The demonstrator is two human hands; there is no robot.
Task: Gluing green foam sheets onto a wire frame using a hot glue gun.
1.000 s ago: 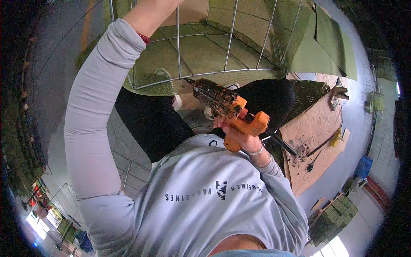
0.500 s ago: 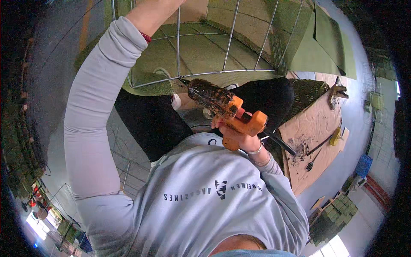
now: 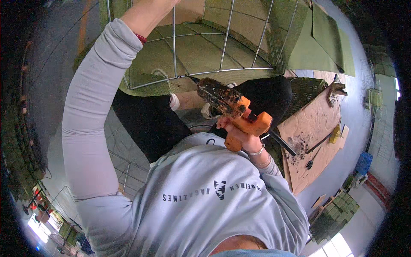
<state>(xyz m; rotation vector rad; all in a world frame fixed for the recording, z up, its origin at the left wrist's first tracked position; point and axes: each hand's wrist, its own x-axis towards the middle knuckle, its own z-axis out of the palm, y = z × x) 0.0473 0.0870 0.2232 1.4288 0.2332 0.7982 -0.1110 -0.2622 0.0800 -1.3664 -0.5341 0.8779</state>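
Note:
An orange pistol-grip tool (image 3: 254,124) is in my right hand (image 3: 246,141), fingers wrapped round its handle in front of my waist. Dark grime coats its barrel (image 3: 218,96), and its thin dark tip points up and left. That tip is close to the lower wire of a metal wire frame (image 3: 156,80), by a small dark twist at an upright; I cannot tell whether they touch. My left forearm (image 3: 90,98) reaches up along the frame's left side. Past the red bracelet (image 3: 140,37), my left hand runs out at the top edge, so its fingers are hidden.
Green mesh (image 3: 145,88) lines the wire frame, close before my knees. At right, a cardboard sheet (image 3: 317,132) carries dark crumbs, a black rod (image 3: 282,143), a yellow-handled tool (image 3: 335,134) and a grimy metal piece (image 3: 337,92). Green sheeting (image 3: 314,47) lies beyond.
My right hand and the orange tool have shifted slightly right, drawing the tip away from the frame's upright. The dark twist on the lower wire now shows more plainly. My left arm has barely moved.

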